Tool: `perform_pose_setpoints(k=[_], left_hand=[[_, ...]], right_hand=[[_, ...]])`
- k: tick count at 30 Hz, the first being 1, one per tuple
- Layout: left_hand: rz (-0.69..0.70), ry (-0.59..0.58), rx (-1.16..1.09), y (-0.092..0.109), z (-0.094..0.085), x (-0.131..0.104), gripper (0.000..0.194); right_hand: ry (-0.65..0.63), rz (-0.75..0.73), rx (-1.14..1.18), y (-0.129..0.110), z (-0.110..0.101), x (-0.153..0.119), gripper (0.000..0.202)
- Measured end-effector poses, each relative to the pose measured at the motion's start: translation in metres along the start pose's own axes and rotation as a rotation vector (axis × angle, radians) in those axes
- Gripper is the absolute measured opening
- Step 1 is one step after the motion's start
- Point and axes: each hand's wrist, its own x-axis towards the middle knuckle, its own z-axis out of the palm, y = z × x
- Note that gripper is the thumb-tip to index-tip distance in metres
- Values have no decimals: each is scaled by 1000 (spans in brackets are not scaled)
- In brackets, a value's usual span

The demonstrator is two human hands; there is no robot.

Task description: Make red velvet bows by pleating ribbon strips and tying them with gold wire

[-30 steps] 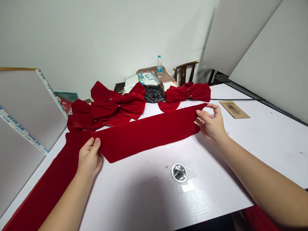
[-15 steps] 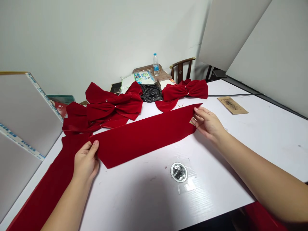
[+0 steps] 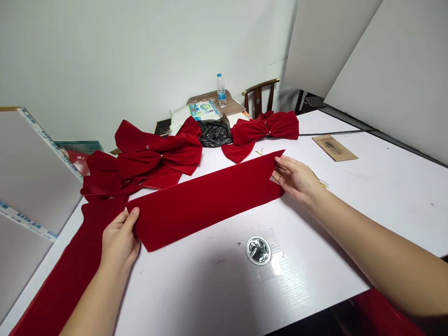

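A long strip of red velvety fabric [image 3: 206,200] is stretched between my two hands, a little above the white table [image 3: 196,289]. Its right end is cut into a V notch; the left end is slanted. My left hand [image 3: 121,238] pinches the left end, thumb on top. At the notched end, my right hand [image 3: 297,177] grips the strip's edge between thumb and fingers. More red fabric [image 3: 70,261] lies along the table's left side, beside my left forearm. Several red bows [image 3: 157,154] with small shiny pieces at their middles lie beyond the strip, and others [image 3: 268,128] sit farther right.
A crumpled black plastic bag [image 3: 216,133] lies between the bows. Behind stand a water bottle [image 3: 221,91] and a wooden chair [image 3: 261,95]. Brown cardboard [image 3: 335,148] lies at right. A round, taped-over table fitting [image 3: 258,250] is near the front. White panels [image 3: 31,168] stand at left.
The view has shifted slightly, so most things appear a bit farther left. Both hands still hold the fabric strip stretched out, in nearly the same pose.
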Motion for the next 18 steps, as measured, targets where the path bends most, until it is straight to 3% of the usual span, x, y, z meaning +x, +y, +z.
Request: perform_pose_setpoints(k=[18], left_hand=[[-40, -1, -46, 6, -5, 2, 27]], right_hand=[[4, 45, 35, 1, -4, 7, 21]])
